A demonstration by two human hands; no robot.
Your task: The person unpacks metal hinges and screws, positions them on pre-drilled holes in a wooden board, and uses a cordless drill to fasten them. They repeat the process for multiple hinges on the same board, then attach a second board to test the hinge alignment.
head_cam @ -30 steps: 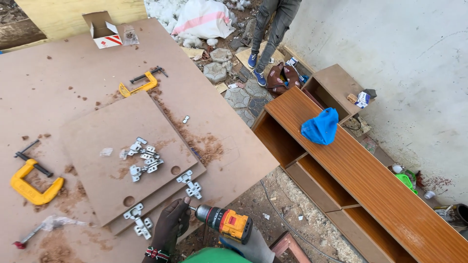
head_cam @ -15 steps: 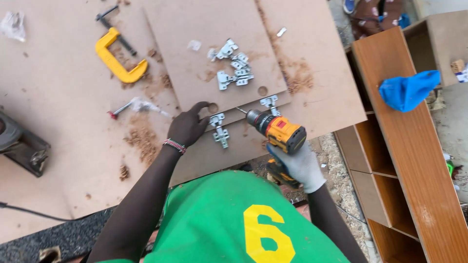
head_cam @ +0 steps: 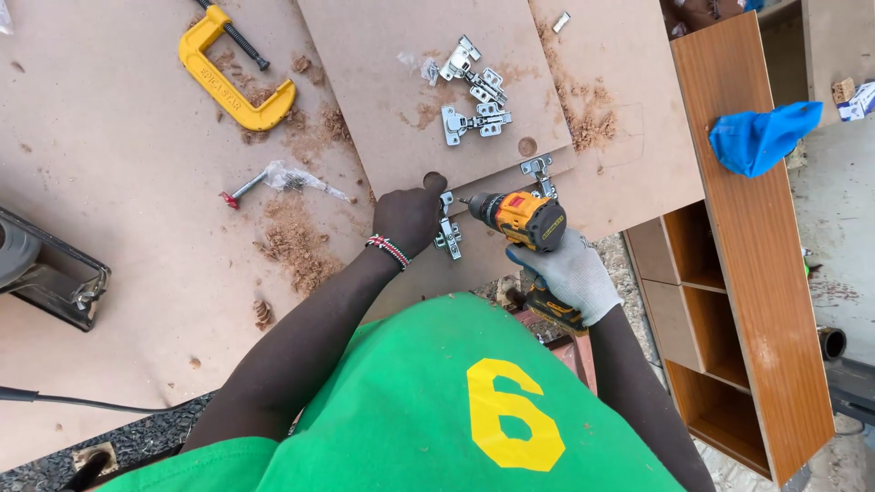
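Note:
My left hand (head_cam: 407, 219), bare with a beaded wristband, presses on a metal cabinet hinge (head_cam: 447, 235) at the near edge of a brown fibreboard panel (head_cam: 383, 100). My right hand (head_cam: 570, 273), in a grey glove, grips a yellow and black cordless drill (head_cam: 527, 220) whose bit points left at that hinge. A second hinge (head_cam: 538, 169) sits at the panel edge just beyond the drill. Several loose hinges (head_cam: 474, 96) lie further up on the panel.
A yellow C-clamp (head_cam: 232, 82) and a small red-tipped tool (head_cam: 251, 187) lie on the board to the left among wood shavings (head_cam: 296, 241). A dark power tool (head_cam: 41, 264) sits at far left. A brown cabinet (head_cam: 756, 273) with a blue cloth (head_cam: 761, 137) stands to the right.
The view has tilted down and closer to the board. My left hand has settled on the hinge and the drill has come up to it from the right.

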